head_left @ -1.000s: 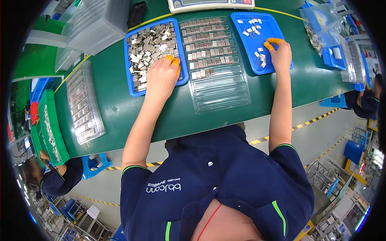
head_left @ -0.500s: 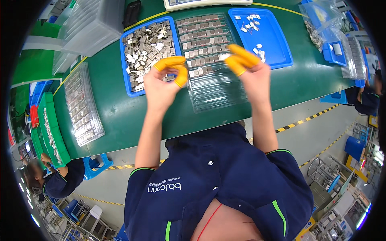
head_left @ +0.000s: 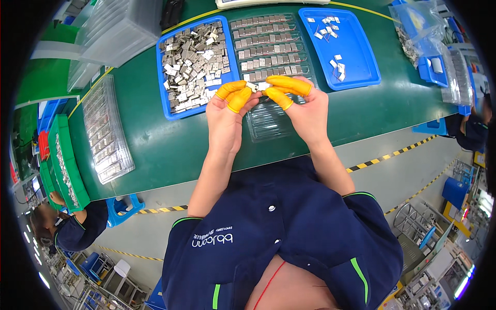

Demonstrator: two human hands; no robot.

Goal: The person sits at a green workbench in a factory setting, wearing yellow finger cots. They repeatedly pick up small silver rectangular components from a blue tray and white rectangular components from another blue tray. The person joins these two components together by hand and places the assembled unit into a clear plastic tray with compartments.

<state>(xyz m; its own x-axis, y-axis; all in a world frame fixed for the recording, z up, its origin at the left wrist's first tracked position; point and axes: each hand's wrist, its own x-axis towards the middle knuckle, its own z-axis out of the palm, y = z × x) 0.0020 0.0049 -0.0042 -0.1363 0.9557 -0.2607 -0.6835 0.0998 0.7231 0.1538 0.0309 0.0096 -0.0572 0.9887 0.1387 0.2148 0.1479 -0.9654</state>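
Yellow finger cots cover fingers on both hands, which meet over the near end of a clear tray (head_left: 269, 120). My left hand (head_left: 227, 113) is closed in a pinch on a small white part (head_left: 251, 87). Facing it, my right hand (head_left: 307, 111) pinches a small white block (head_left: 263, 86). The two pieces sit close together; whether they touch, I cannot tell. Rows of grey and white block-shaped parts with thin wires (head_left: 268, 53) fill the far part of the clear tray. Its near grooves are partly hidden by my hands.
A blue tray (head_left: 164, 98) heaped with small metal and white blocks stands left; another blue tray (head_left: 361, 62) with a few white wired pieces stands right. Farther left are a filled clear tray (head_left: 106, 129), stacked clear trays (head_left: 121, 36) and a green bin (head_left: 64, 160) beside a co-worker (head_left: 77, 230).
My hands have come together from apart, the left moving right and the right moving left. Small white pieces now show between their fingertips.
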